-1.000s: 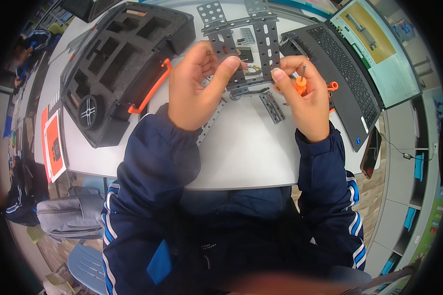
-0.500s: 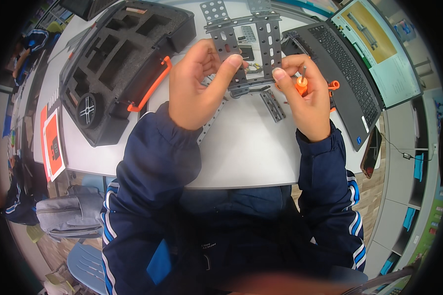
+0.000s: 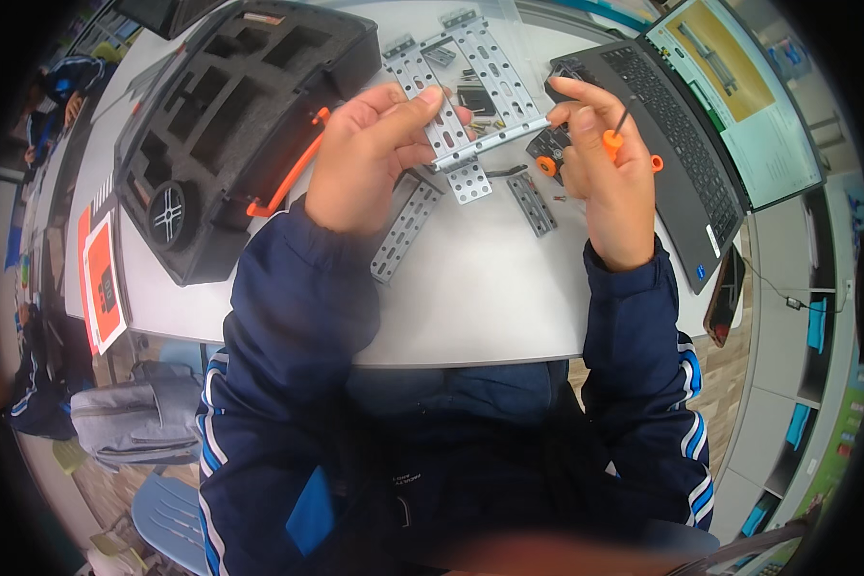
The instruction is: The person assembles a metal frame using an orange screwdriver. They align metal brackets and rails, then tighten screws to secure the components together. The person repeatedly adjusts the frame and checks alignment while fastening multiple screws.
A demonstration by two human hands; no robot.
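My left hand (image 3: 360,158) is closed around the left side of a grey metal frame (image 3: 497,69), built from perforated plates joined by cross bars. Its thumb presses on the left plate, and the frame is held tilted above the table. In my right hand (image 3: 612,202) is a small screwdriver (image 3: 612,144) with an orange handle, its thin shaft pointing up. The fingertips of that hand are close to the right end of the frame's near bar; whether they touch it I cannot tell. Below the frame lie a long perforated strip (image 3: 401,235) and a shorter slotted channel piece (image 3: 532,204).
A black case (image 3: 298,125) with foam cutouts and an orange handle stands at the left, a black wheel (image 3: 173,217) in one corner. An open laptop (image 3: 672,144) fills the right side. Small loose parts lie behind the frame. A red and white booklet (image 3: 106,283) is at the far left.
The frame has tilted, so its perforated faces now show from above. My right hand has come off its right plate, fingers raised, and the screwdriver has swung to the right.
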